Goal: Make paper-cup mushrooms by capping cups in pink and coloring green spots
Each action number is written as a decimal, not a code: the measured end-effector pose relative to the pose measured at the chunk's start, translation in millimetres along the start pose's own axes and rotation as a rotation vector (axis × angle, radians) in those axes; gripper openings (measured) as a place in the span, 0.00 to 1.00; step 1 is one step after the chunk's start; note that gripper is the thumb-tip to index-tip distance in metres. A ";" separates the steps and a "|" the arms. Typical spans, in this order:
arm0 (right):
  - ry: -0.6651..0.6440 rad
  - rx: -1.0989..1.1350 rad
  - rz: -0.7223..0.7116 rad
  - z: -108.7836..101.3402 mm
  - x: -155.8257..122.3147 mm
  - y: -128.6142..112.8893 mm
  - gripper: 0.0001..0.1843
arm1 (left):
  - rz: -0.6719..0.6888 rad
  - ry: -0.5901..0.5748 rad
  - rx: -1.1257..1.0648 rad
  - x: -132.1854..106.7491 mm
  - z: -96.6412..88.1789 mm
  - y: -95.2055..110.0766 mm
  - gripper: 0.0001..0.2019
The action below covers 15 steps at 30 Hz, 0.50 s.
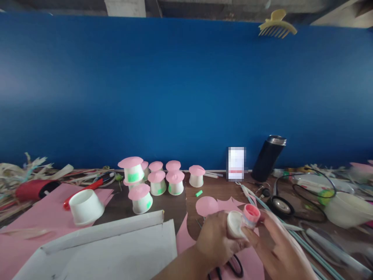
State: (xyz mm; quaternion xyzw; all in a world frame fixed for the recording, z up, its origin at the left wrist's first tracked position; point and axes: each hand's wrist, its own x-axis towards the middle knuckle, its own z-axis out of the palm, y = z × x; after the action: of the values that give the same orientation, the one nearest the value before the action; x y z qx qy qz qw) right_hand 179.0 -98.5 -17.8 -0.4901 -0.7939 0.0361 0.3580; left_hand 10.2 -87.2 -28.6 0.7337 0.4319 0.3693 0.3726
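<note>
Left hand (215, 239) wraps its grip round a small white cup (235, 224) lying sideways; right hand (276, 249) pinches the pink top (251, 214) on its right end.

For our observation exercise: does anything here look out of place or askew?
Yes: the plain white paper cup left of the pink-capped white cups sits tilted and uncapped; a yellow hair claw perches atop the blue board.
</note>
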 end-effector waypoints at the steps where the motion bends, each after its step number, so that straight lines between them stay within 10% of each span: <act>1: -0.005 -0.001 -0.003 -0.7 0.1 0.8 0.16 | 0.003 0.003 0.003 -0.1 0.0 -0.1 0.12; 15: -0.135 0.169 0.165 -8.9 1.2 6.2 0.19 | -0.062 -0.028 0.010 -0.2 -0.6 2.8 0.15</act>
State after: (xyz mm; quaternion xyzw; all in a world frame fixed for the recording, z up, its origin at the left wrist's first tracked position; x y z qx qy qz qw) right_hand 188.7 -97.0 -13.1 -0.5184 -0.7673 0.1652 0.3395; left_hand 10.6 -88.2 -26.0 0.7268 0.4512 0.3450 0.3862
